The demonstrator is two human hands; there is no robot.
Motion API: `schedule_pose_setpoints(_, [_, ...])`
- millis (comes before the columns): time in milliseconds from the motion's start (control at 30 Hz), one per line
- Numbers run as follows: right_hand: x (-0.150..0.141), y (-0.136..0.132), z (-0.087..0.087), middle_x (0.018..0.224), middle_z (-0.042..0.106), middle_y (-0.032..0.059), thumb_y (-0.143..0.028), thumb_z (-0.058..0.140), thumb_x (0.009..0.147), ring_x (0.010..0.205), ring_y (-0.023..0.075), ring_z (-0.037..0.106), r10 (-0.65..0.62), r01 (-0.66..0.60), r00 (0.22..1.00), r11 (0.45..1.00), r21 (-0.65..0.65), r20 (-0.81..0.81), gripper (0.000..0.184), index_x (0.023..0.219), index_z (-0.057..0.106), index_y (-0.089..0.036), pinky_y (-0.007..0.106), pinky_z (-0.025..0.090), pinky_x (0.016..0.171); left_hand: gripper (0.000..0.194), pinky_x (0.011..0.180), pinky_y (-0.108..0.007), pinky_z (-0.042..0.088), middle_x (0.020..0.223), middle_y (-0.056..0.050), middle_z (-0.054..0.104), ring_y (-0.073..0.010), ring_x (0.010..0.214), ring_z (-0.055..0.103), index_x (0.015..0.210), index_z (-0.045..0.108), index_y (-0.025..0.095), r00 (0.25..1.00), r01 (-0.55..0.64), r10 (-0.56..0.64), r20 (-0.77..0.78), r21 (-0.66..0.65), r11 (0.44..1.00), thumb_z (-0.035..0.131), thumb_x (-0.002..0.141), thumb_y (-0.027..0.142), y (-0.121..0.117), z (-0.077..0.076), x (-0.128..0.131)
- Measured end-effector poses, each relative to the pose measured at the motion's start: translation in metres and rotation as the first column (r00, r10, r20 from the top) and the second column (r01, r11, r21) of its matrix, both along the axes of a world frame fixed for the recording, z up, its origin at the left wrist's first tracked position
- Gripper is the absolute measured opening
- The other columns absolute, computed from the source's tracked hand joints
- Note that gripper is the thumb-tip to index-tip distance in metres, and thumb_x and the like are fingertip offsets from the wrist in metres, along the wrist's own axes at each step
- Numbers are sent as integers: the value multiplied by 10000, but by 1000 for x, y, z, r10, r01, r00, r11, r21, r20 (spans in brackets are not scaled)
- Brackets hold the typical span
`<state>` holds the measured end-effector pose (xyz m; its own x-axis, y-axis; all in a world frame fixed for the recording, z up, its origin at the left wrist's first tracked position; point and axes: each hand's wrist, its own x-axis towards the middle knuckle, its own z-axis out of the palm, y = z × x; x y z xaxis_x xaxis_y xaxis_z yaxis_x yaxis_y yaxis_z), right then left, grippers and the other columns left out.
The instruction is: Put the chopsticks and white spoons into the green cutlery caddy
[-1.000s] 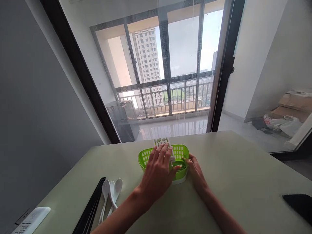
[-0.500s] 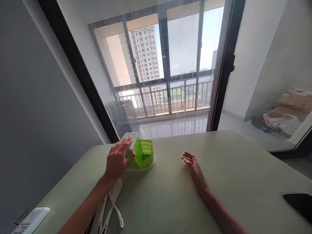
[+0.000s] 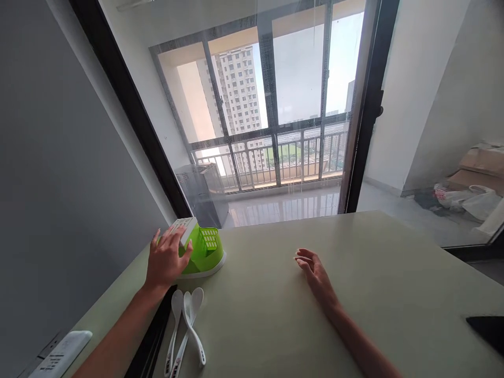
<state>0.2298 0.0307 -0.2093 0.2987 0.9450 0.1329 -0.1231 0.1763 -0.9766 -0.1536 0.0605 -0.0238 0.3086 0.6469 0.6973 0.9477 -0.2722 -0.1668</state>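
My left hand lies over the white top of a green plastic utensil holder at the table's left side. Its fingers spread across the top while the thumb comes down the near side, gripping the holder. The holder has a slotted open compartment on its right and a white base. Just in front of it lie several white spoons with curved handles, some crossing. Dark chopsticks are beside them, partly hidden by my left forearm. My right hand hovers or rests over the table's middle, fingers loosely bent, holding nothing.
The pale green table reaches to a glass door with a dark frame. A white power strip sits at the left edge. A black object lies at the right. Boxes and bags are behind the glass.
My left hand has moved left with the green holder, uncovering more of the spoons and the dark chopsticks. My right hand has stayed nearly in place. The view has shifted slightly.
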Motion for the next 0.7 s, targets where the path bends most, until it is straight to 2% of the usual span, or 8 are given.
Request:
schedule_pose_setpoints(133, [-1,-5,5,1208,726,111,-562,655,862,1098,271,694,65,-65,996,998,-5,65,468,1175,645,-214,386,514,967,405,1263,-563,291,1484,-138,608,-331,1514,408,1376,568,195,966,224,-221,132,-9,974,543,1010,367,-15,-16,52])
schedule_pose_setpoints(200, [-3,-10,11,1088,745,90,-534,618,891,982,246,706,132,-133,985,991,7,113,402,1116,666,-205,361,520,902,384,1245,-531,348,1476,-103,613,-292,1505,423,1392,543,236,907,367,-327,266,-117,923,553,1024,349,-29,-32,88])
schedule_pose_setpoints(267, [-9,-18,17,941,736,58,-498,585,915,811,206,687,240,-246,962,969,27,132,336,1026,682,-197,327,519,794,379,1233,-496,378,1496,-85,600,-269,1479,462,1396,546,265,834,498,-375,405,-259,828,562,1034,374,-45,-50,125])
schedule_pose_setpoints(367, [-24,-30,25,758,682,18,-466,579,910,628,164,607,457,-465,880,884,46,129,295,880,681,-191,287,474,637,403,1163,-434,457,1458,-72,636,-255,1371,574,1414,561,287,704,662,-320,634,-424,618,558,1037,430,-67,-77,172])
schedule_pose_setpoints(433, [-34,-37,28,689,638,10,-435,599,870,618,162,575,529,-541,837,839,61,142,273,768,659,-189,272,445,599,393,1071,-386,518,1344,-63,704,-240,1219,670,1392,606,285,609,752,-246,754,-451,480,540,1040,447,-76,-92,194])
schedule_pose_setpoints(467, [-38,-39,28,673,621,10,-410,612,846,634,165,568,537,-550,830,833,65,152,260,714,641,-188,268,437,595,367,1039,-367,530,1300,-62,720,-236,1173,686,1342,650,274,560,787,-213,801,-434,438,530,1041,445,-78,-98,202])
schedule_pose_setpoints(533, [-43,-41,26,684,613,18,-346,620,812,682,172,569,530,-546,831,835,63,172,237,640,603,-184,263,433,610,315,985,-339,540,1202,-63,744,-231,1100,703,1214,722,244,480,825,-148,865,-387,412,530,1028,410,-78,-110,212])
schedule_pose_setpoints(700, [-45,-41,20,735,628,26,-250,582,816,710,164,561,548,-564,809,826,17,214,179,659,604,-165,259,409,618,260,894,-319,551,986,-53,771,-230,979,719,1107,731,201,382,821,13,924,-346,455,559,972,342,-76,-130,213])
